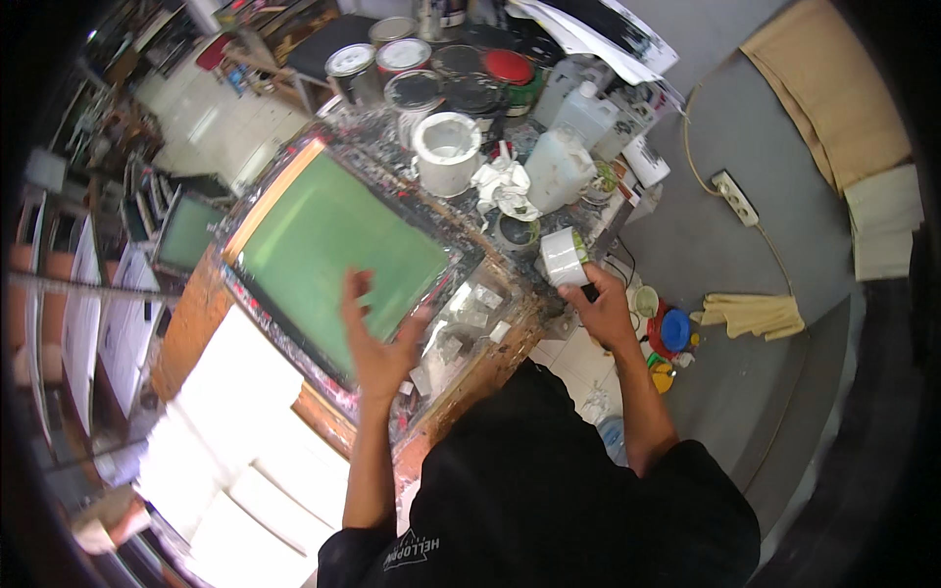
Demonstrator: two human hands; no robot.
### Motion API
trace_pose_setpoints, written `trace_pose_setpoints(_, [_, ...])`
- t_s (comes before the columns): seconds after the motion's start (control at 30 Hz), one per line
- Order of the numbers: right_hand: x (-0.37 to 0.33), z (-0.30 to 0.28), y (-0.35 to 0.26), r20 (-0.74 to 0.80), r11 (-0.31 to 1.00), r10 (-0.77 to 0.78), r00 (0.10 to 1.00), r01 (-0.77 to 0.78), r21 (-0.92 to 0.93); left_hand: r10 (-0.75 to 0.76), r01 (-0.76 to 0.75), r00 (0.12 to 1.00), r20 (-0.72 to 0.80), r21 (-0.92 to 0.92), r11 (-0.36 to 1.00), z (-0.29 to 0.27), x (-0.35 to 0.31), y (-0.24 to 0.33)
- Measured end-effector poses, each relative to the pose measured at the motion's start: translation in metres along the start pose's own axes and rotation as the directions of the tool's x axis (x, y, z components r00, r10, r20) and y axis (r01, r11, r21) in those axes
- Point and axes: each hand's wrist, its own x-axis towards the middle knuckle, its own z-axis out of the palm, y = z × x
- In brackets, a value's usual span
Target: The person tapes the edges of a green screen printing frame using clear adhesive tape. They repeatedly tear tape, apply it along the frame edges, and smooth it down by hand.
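A screen-printing frame (338,245) with green mesh lies tilted across the worktable, one edge of it bare wood. My left hand (382,348) hovers over its near right part, slightly blurred, fingers apart and holding nothing. At the table's right edge my right hand (605,312) grips a short white cup-like tub (561,258), tipped on its side, with green smears at one end. The tub's contents cannot be made out. Just beyond it stand a small dark jar (516,232) and a crumpled white rag (505,186).
Behind the frame are a white bucket (446,176), several paint cans (403,56) and a plastic jug (561,167). Bright white sheets (235,412) lie at the near left. A power strip (735,199) hangs on the right wall, above a blue bowl (675,330).
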Motion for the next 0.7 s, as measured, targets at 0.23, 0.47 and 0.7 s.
trace_pose_setpoints(0.23, [-0.004,0.066,-0.096,0.279,0.921,-0.359,0.891,0.387,-0.05,-0.059,0.101,0.979,0.196,-0.211,0.972,0.014,-0.014,0.04])
trace_pose_setpoints(0.47, [0.037,0.127,-0.123,0.506,0.776,-0.499,0.704,0.623,-0.102,-0.505,0.483,0.84,0.199,-0.699,0.527,-0.029,-0.008,-0.012])
trace_pose_setpoints(0.7, [0.122,0.194,-0.146,0.746,0.586,-0.527,0.406,0.81,-0.027,-0.612,0.488,0.791,0.002,-0.605,0.629,-0.061,0.027,-0.055])
